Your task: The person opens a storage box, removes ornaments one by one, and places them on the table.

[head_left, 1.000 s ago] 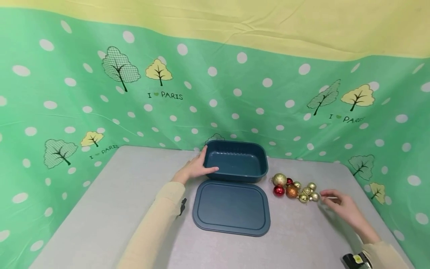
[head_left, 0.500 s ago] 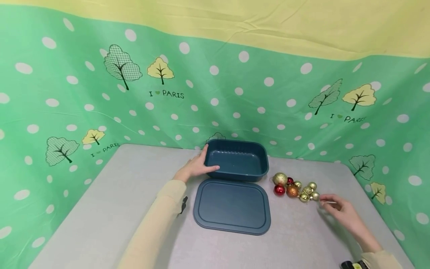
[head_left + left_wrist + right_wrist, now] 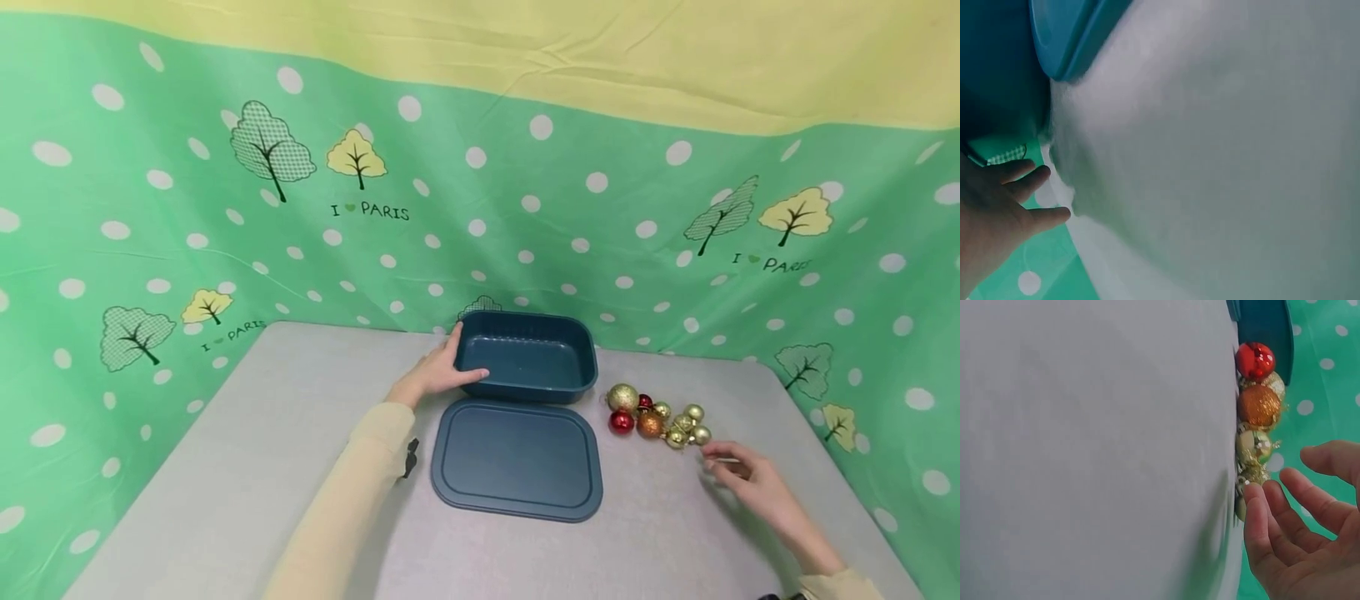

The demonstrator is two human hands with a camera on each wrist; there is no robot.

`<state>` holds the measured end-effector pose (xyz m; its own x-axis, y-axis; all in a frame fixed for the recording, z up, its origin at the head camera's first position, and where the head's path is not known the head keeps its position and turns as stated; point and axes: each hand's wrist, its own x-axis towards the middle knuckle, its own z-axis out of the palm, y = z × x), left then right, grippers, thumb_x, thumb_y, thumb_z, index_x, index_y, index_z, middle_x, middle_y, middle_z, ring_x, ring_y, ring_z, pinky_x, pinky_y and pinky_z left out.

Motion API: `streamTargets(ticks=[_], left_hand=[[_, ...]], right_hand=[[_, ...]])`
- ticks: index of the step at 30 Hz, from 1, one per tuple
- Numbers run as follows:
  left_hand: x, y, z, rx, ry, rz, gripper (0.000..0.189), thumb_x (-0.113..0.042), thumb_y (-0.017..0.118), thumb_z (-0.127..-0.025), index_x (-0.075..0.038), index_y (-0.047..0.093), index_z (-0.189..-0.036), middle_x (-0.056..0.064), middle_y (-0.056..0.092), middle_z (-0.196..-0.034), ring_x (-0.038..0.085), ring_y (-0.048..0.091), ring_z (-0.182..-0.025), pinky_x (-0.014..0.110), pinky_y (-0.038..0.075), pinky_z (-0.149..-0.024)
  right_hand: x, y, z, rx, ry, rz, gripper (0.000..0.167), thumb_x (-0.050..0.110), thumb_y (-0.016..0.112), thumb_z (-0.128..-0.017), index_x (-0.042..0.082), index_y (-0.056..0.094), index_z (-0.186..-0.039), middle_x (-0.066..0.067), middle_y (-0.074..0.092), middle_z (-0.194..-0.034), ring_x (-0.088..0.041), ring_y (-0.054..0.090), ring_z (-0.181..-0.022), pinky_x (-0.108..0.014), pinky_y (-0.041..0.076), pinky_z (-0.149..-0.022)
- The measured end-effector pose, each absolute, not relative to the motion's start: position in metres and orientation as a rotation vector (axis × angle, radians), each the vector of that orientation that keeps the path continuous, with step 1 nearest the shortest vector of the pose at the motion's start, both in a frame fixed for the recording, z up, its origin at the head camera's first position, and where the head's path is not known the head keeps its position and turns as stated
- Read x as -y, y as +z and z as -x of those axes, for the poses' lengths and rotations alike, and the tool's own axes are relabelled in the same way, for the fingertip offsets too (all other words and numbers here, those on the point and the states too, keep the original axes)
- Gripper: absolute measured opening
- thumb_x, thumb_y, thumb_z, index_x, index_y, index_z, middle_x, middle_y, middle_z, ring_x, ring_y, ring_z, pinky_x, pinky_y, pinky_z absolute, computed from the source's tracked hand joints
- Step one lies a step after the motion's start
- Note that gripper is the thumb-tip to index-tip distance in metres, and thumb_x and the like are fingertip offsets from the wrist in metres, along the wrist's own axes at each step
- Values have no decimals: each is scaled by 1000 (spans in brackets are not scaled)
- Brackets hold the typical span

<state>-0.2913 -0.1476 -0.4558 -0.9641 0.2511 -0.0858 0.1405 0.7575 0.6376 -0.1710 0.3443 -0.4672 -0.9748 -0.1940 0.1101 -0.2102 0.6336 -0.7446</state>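
Observation:
A dark blue rectangular box [image 3: 525,362] stands at the back of the table, its inside bare. My left hand [image 3: 435,371] rests on the box's left end, fingers straight and spread, thumb along the near rim. In the left wrist view, fingers of the left hand [image 3: 997,212] stretch out beside the box wall. Right of the box lies a cluster of small Christmas baubles: a red bauble [image 3: 621,422], an orange bauble [image 3: 650,425], a large gold bauble [image 3: 622,397] and several small gold ones. My right hand [image 3: 750,483], fingers loosely bent, hovers beside the nearest pale gold bauble [image 3: 701,435], holding nothing.
A matching blue lid [image 3: 517,460] lies flat on the grey table [image 3: 300,392] directly before the box. Behind the table's back edge hangs a green and yellow curtain [image 3: 525,208] with white dots and printed trees.
My right hand has shifted slightly left and nearer, staying beside the baubles. The left hand keeps its place on the box. Box, lid and baubles lie as before.

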Motion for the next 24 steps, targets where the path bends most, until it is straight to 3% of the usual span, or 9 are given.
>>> streamTargets(ticks=[6,8,10,12,15,19,24], left_hand=[[146,-461,295,-2803,1003,-330,111,-63,61,-84,-13,-6,-156,21,9,-158,41,21,-140,58,20,-110],[145,-462,295,-2833,973,-336,110,-65,60,-84,-12,-4,-156,22,8,-158,40,19,-141,62,17,-110],[145,-462,295,-2861,946,-342,108,-67,57,-84,-12,-3,-156,22,7,-159,39,17,-142,64,15,-109],[146,-462,295,-2880,956,-356,103,-64,56,-88,-13,-2,-156,21,5,-159,39,15,-143,65,13,-108],[149,-463,292,-2918,976,-386,95,-59,52,-92,-12,-1,-156,21,4,-159,39,13,-143,67,14,-107],[158,-466,285,-3009,885,-427,87,-54,48,-96,-10,4,-156,19,6,-159,41,14,-142,69,14,-106],[179,-470,272,-3142,576,-417,82,-59,43,-96,-14,11,-157,13,12,-160,44,17,-141,71,12,-105]], right_hand=[[-338,-466,169,2820,1223,-372,29,4,63,-92,-8,59,-119,-29,61,-113,1,59,-87,-23,54,-69],[-337,-465,169,2813,1132,-397,32,3,65,-90,-6,59,-120,-28,60,-116,-9,62,-91,-26,55,-71],[-337,-463,169,2805,1037,-444,37,2,67,-87,-6,58,-122,-30,58,-119,-26,62,-100,-37,56,-77],[-337,-463,169,2795,918,-498,43,2,71,-83,-6,57,-124,-32,55,-122,-44,55,-106,-53,51,-83],[-338,-466,171,2765,735,-586,53,3,75,-77,-8,55,-125,-37,47,-127,-57,45,-110,-71,39,-83],[-338,-470,168,2764,526,-595,63,12,78,-76,-5,52,-131,-38,38,-136,-62,33,-120,-79,29,-82],[-340,-473,165,2864,425,-521,68,29,69,-88,3,41,-144,-33,21,-149,-58,9,-135,-80,12,-93]])
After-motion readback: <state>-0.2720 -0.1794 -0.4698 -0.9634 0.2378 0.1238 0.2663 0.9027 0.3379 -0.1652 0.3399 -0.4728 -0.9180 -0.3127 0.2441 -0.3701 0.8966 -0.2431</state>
